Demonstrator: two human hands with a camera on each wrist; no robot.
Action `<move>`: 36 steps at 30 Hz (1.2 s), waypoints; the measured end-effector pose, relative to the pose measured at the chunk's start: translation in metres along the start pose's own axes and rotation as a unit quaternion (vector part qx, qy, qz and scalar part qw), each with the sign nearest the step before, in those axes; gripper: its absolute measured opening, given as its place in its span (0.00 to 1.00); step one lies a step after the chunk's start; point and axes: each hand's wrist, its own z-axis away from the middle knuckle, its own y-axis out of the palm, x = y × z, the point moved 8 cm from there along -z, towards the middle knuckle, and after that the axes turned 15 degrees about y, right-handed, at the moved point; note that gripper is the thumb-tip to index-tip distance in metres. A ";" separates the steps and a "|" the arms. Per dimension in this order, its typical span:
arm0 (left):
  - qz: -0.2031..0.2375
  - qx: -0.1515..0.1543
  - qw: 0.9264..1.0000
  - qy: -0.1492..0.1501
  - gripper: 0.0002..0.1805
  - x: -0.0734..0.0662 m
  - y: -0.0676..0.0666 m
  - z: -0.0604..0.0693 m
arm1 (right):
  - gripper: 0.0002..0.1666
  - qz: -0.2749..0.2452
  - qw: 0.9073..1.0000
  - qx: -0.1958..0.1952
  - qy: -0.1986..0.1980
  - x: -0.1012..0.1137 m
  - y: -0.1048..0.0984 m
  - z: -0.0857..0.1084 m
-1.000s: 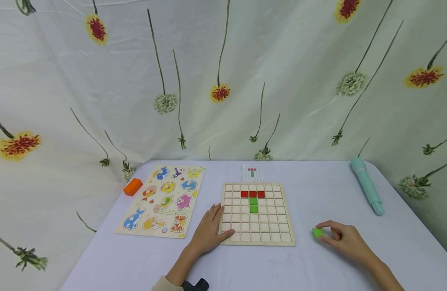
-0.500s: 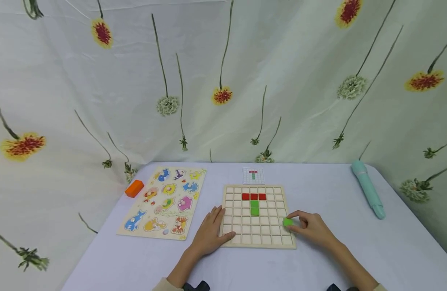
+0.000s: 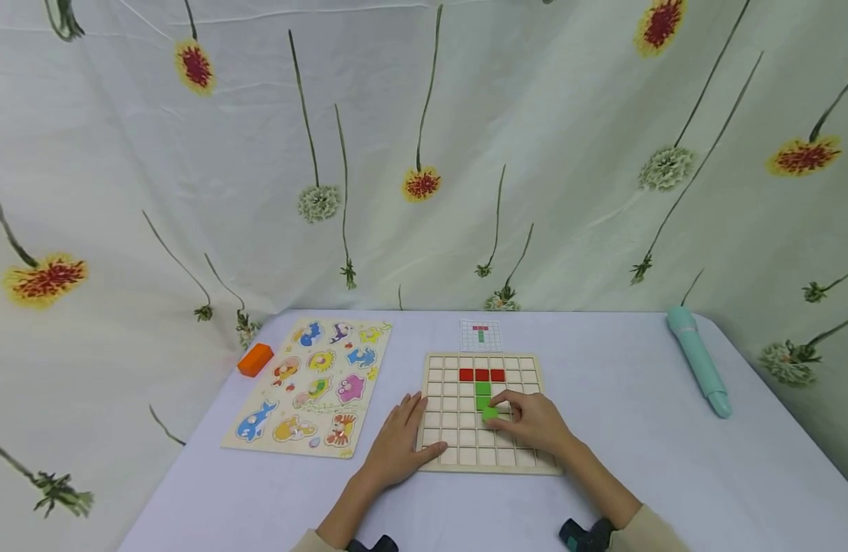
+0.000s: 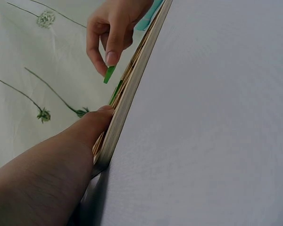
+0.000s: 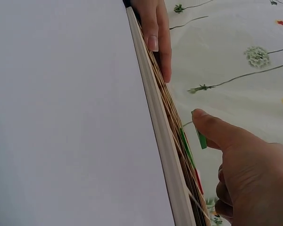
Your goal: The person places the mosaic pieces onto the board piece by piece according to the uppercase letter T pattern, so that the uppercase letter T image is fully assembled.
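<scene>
Between thumb and index finger my right hand (image 3: pixel 534 423) pinches a small green square tile (image 3: pixel 490 414) over a wooden grid board (image 3: pixel 458 458). In the left wrist view the pinched tile (image 4: pixel 109 74) hangs tilted, a little apart from the board. Three red tiles (image 3: pixel 482 375) lie in a row in the board's cells near its far side. Below the middle one, two green tiles (image 3: pixel 482 389) form a column. My left hand (image 3: pixel 396 445) rests on the board's left edge, fingers stretched, thumb (image 4: pixel 101 117) on the near left corner.
Behind the board lies a printed grid card (image 3: pixel 481 336) with a red and green T pattern. A wooden animal puzzle (image 3: pixel 307 391) is at left, beside an orange block (image 3: pixel 255 359). A teal stick-shaped object (image 3: pixel 700 360) lies at the right edge of the table.
My right hand has carried the green tile leftward from the bare tablecloth to over the board, just below the green column. My left hand has stayed on the board's edge.
</scene>
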 end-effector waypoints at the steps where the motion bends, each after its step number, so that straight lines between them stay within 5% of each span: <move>1: 0.000 0.001 1.000 0.000 0.49 0.000 0.000 0.000 | 0.17 0.003 1.000 -0.001 0.000 0.002 0.001 -0.001; 26: -0.009 -0.016 1.000 0.017 0.48 -0.004 -0.004 -0.003 | 0.17 0.026 1.000 0.000 -0.016 0.002 0.009 -0.001; 36: 0.002 0.002 1.000 0.013 0.48 -0.003 -0.003 -0.004 | 0.17 0.012 1.000 0.002 0.001 0.001 -0.002 0.000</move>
